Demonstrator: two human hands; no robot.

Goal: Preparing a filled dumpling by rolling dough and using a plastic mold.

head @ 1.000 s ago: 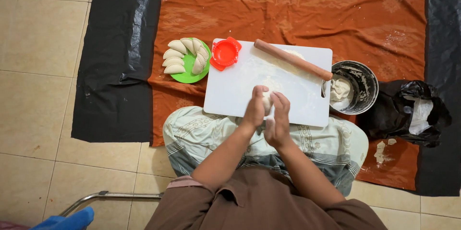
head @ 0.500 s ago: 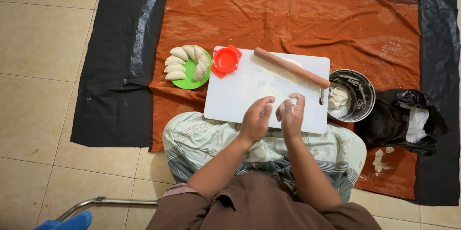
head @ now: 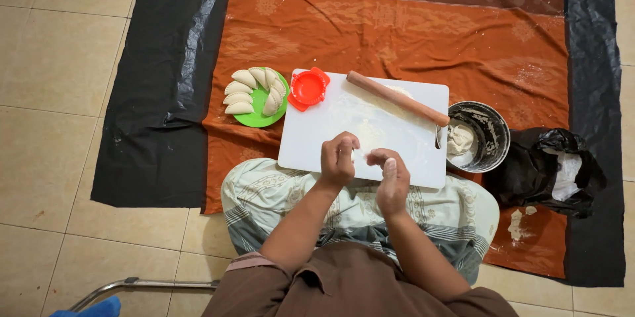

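Note:
My left hand (head: 338,160) and my right hand (head: 391,178) are close together over the near edge of a white cutting board (head: 317,132). Between their fingertips they pinch a small pale piece of dough (head: 360,155). A wooden rolling pin (head: 397,98) lies slanted across the far right of the board. A red round dumpling mould (head: 308,88) rests on the board's far left corner. Left of it, a green plate (head: 261,115) carries several folded, crimped dumplings (head: 241,95).
A metal bowl (head: 486,133) with a lump of dough stands right of the board. A black plastic bag (head: 549,171) with white stuff lies further right. An orange patterned cloth (head: 397,26) over black plastic sheeting (head: 159,92) covers the tiled floor. A metal tube frame (head: 145,285) at bottom left.
The view has shifted slightly. My hands have moved a little apart and lower, from pressed together on the dough to pinching it between the fingertips.

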